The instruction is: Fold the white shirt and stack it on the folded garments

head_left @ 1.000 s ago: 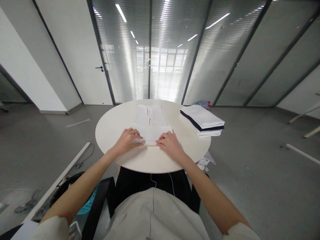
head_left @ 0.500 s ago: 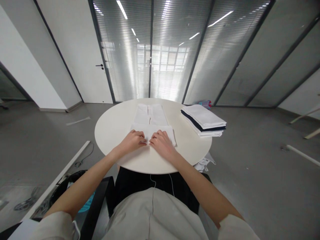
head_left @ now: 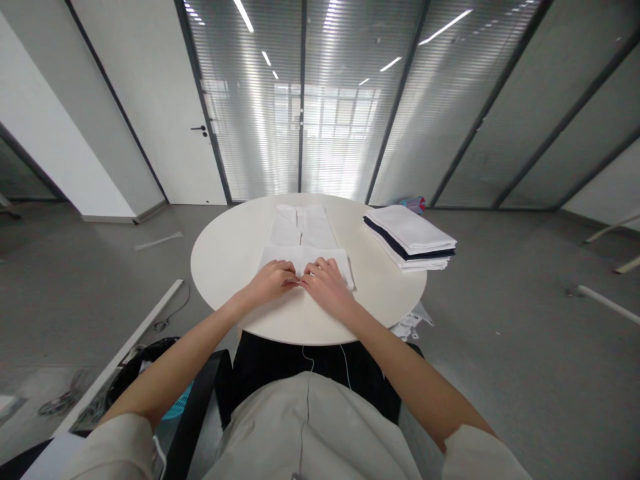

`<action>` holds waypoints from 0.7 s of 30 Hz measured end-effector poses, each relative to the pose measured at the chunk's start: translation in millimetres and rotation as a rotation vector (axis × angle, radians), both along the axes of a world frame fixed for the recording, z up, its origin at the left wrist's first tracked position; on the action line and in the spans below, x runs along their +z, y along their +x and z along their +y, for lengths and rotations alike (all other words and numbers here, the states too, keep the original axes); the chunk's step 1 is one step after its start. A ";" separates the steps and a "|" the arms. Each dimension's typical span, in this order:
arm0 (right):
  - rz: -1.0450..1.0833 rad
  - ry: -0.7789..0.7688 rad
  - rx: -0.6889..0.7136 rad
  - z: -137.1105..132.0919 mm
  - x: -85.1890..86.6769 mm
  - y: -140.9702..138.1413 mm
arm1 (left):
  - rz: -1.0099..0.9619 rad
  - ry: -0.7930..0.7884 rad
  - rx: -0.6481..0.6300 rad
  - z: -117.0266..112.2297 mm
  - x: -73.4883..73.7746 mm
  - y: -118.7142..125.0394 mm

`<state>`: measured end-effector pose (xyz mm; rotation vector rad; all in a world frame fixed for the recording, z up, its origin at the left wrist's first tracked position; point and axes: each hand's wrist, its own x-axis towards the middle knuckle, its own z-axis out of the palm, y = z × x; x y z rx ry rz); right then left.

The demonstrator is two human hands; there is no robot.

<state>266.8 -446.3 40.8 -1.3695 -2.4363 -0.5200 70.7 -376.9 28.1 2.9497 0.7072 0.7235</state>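
Note:
A white garment, partly folded, lies in the middle of a round white table. Its near end is doubled over into a band. My left hand and my right hand rest side by side on the near edge of that band, fingertips meeting at its centre. The fingers of both hands are curled and pinched onto the cloth.
A stack of folded cloths, white with one dark layer, sits at the table's right edge. A black chair arm and a blue basket are at my lower left. Cables and a white board lie on the grey floor at the left.
Both hands slid inward along the near edge of the folded band, from its outer parts to its centre, where they now touch.

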 end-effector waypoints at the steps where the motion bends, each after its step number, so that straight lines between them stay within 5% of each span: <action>1: 0.003 0.002 -0.002 -0.1 0.0 0.3 | 0.006 0.002 0.001 0.6 -0.7 0.7; 10: 0.016 -0.051 -0.050 -7.3 0.6 28.5 | 0.022 0.028 0.043 5.1 0.4 -37.1; 16: 0.017 -0.016 -0.042 -20.1 -2.4 66.2 | -0.113 -0.017 -0.025 12.6 -1.0 -75.7; 21: 0.018 0.033 -0.033 -27.2 -3.0 80.9 | -0.202 -0.105 -0.018 12.0 -9.0 -84.1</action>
